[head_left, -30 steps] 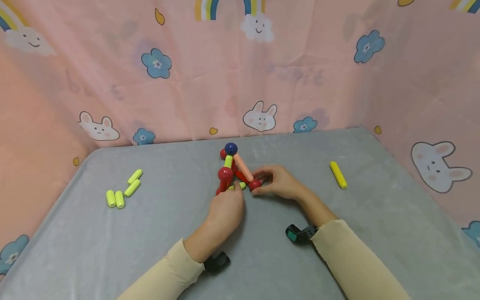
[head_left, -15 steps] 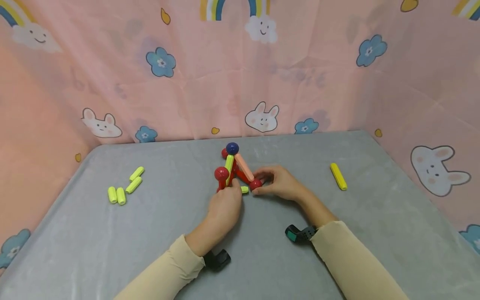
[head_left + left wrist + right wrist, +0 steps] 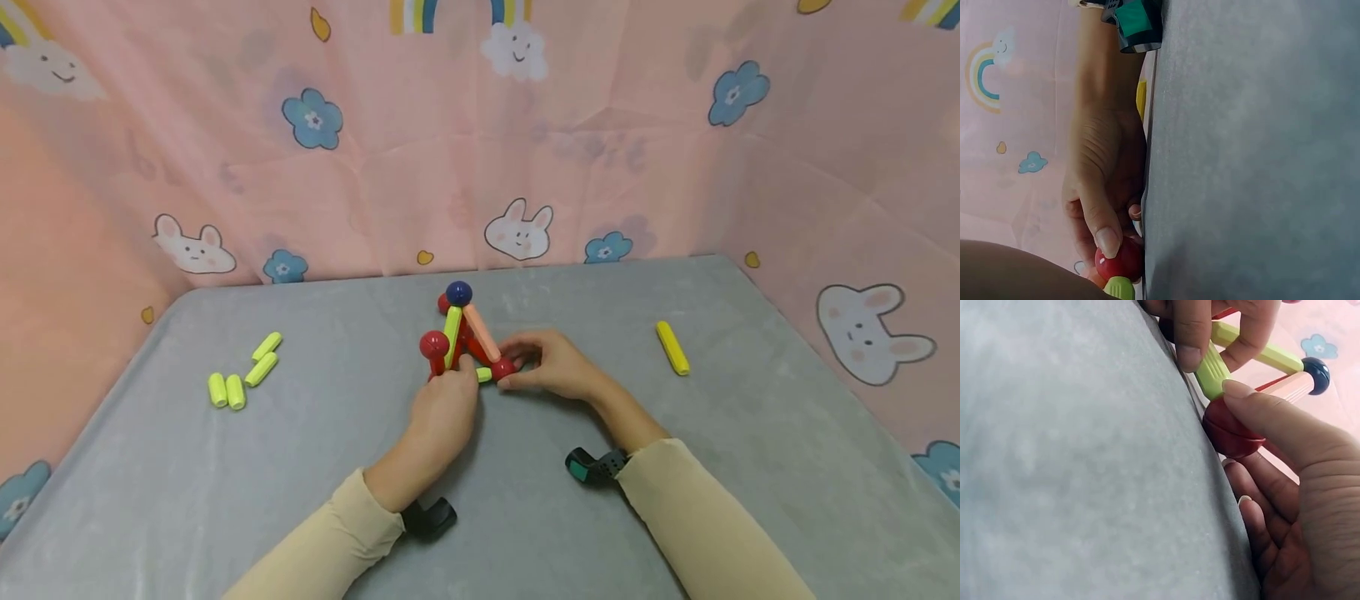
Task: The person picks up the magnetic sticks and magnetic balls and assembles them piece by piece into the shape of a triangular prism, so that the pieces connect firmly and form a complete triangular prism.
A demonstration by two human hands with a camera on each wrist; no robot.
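A small frame of magnetic rods and balls stands mid-table, topped by a dark blue ball (image 3: pixel 459 293). From that ball a peach rod (image 3: pixel 482 333) slopes down to a red ball (image 3: pixel 502 369), and a light green rod (image 3: pixel 452 329) slopes down nearer the left. My right hand (image 3: pixel 551 362) pinches the lower red ball between thumb and fingers. My left hand (image 3: pixel 442 412) grips a short green rod (image 3: pixel 1213 375) low down, its end against that ball in the right wrist view. Another red ball (image 3: pixel 434 344) stands on a red rod just behind my left hand, which hides the base there.
Several short light green rods (image 3: pixel 262 369) lie on the grey tabletop (image 3: pixel 150 500) at the left. One longer yellow rod (image 3: pixel 672 348) lies at the right. A pink printed curtain (image 3: pixel 420 167) hangs behind the table.
The short green rod in my left hand has moved right and now meets the red ball. The left-hand red ball has shifted left. My right hand keeps its hold.
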